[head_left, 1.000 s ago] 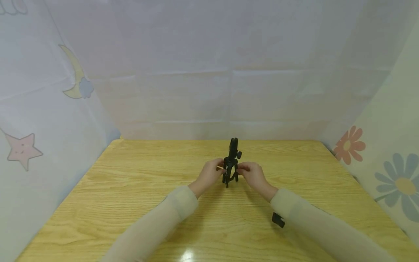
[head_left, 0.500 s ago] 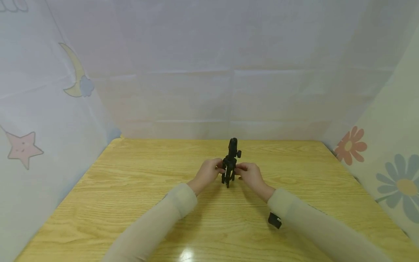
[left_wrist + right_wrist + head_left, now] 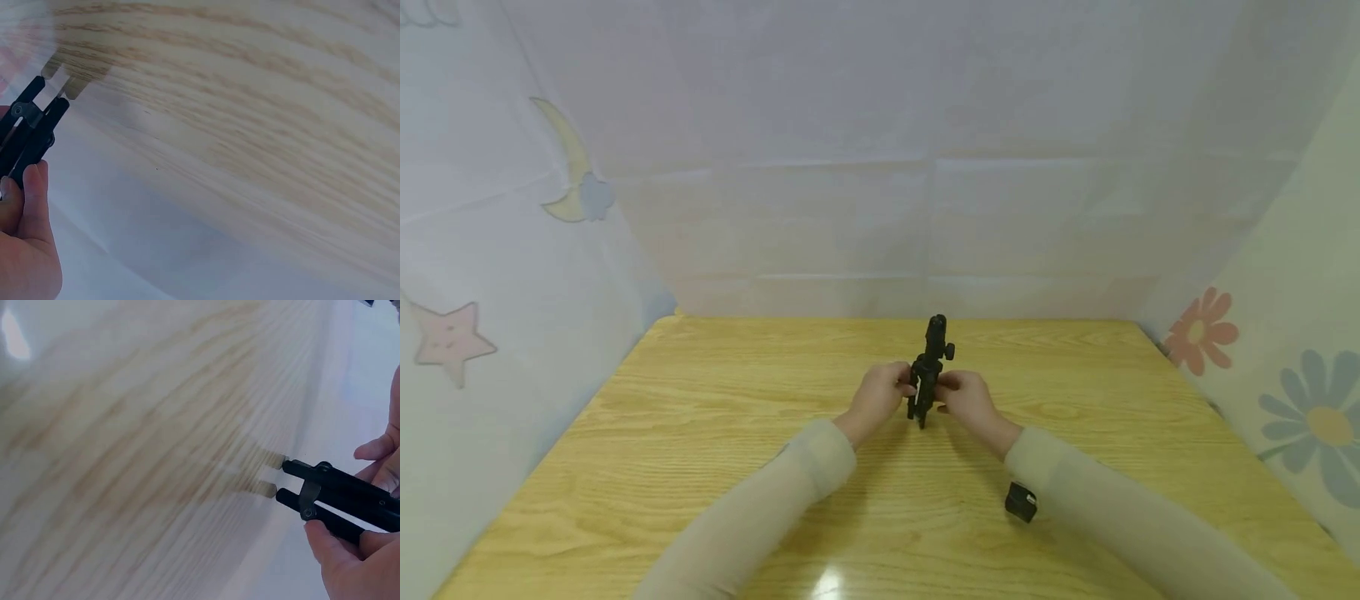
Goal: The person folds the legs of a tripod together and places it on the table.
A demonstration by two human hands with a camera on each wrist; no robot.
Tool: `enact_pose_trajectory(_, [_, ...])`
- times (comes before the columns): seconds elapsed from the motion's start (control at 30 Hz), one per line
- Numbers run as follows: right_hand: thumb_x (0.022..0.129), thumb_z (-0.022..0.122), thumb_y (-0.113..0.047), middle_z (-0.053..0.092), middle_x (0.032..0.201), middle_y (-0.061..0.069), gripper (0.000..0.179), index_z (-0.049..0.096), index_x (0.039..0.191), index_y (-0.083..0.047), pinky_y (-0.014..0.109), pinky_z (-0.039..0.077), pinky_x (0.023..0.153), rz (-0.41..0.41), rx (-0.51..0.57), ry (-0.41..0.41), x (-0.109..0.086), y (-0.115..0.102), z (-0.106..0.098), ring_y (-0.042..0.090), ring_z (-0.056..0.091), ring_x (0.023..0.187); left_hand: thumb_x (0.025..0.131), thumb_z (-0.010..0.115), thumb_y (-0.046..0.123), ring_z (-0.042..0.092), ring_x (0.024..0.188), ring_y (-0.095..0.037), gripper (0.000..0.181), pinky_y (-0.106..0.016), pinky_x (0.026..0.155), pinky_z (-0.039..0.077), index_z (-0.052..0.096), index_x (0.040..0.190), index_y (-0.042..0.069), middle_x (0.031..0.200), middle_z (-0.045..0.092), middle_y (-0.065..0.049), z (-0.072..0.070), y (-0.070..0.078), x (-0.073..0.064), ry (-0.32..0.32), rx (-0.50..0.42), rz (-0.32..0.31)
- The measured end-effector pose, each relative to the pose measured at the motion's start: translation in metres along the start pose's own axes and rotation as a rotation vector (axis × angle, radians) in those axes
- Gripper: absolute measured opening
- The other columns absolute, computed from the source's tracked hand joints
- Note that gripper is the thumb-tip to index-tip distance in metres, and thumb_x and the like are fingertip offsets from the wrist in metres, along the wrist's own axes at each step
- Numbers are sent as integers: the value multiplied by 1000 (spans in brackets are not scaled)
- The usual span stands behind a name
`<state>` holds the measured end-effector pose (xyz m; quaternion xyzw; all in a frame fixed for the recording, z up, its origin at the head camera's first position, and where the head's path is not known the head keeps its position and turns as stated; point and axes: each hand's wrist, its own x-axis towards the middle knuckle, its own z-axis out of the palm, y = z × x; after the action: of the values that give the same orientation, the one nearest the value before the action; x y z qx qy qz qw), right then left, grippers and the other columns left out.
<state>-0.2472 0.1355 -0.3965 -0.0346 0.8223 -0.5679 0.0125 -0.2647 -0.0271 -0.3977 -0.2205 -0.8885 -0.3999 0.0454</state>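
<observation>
A small black tripod point(image 3: 936, 337) stands upright on the wooden table, its legs drawn close together. From the left, my left hand point(image 3: 880, 397) pinches a leg between thumb and fingers. On the opposite side, my right hand point(image 3: 972, 403) grips another leg near its middle. In the right wrist view the tripod legs point(image 3: 350, 487) lie almost parallel, joined by a riveted brace point(image 3: 309, 499), and the right thumb and finger hold the lower leg. The left wrist view shows the leg ends point(image 3: 47, 119) at its left edge, above the left hand point(image 3: 34, 256).
A small black block point(image 3: 1021, 502) sits beside my right sleeve. The wooden table point(image 3: 737, 375) stretches out on both sides of the hands. Pale cloth walls point(image 3: 820, 225) printed with a star, a moon and flowers close in the back and sides.
The tripod's right leg has swung inward, narrowing its stance. My right hand has shifted slightly left along with that leg. The left hand stays nearly in place.
</observation>
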Motion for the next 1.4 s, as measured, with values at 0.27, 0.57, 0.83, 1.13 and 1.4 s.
enact_pose_trajectory(0.27, [97, 51, 4, 63, 113, 30, 23, 62, 114, 16, 45, 55, 81, 1, -19, -23, -1, 2, -3, 38, 64, 101, 90, 67, 3, 65, 86, -21, 5, -29, 70, 51, 65, 85, 3, 90, 70, -8, 1, -2, -1, -10, -22, -10])
enact_pose_trajectory(0.57, [102, 45, -6, 63, 118, 26, 31, 59, 123, 13, 51, 49, 91, 5, -34, -86, -3, -12, -14, 40, 60, 110, 94, 63, 4, 65, 100, -26, 12, -37, 84, 53, 65, 105, 1, 103, 69, -11, -3, -8, -6, -106, -83, -31])
enact_pose_trajectory(0.83, [107, 38, -15, 54, 131, 28, 37, 53, 128, 12, 50, 46, 97, -41, 5, -46, -1, -43, -34, 37, 59, 114, 93, 62, 2, 56, 117, -37, 46, -46, 94, 48, 47, 136, -6, 124, 59, -22, -11, -4, -15, -187, -218, -178])
enact_pose_trajectory(1.13, [105, 44, -30, 57, 129, 24, 48, 52, 134, 7, 47, 48, 95, -162, -41, -38, -2, -68, -43, 36, 56, 114, 86, 76, 11, 43, 132, -39, 71, -50, 106, 37, 37, 143, -4, 140, 47, -24, 2, 1, -18, -207, -291, -237])
enact_pose_trajectory(1.4, [101, 54, -32, 58, 129, 20, 48, 53, 136, 1, 46, 46, 97, -194, -20, -32, -1, -88, -44, 33, 56, 115, 87, 75, 13, 54, 118, -36, 53, -50, 99, 43, 49, 129, -6, 123, 59, -21, 11, 8, -14, -138, -248, -223])
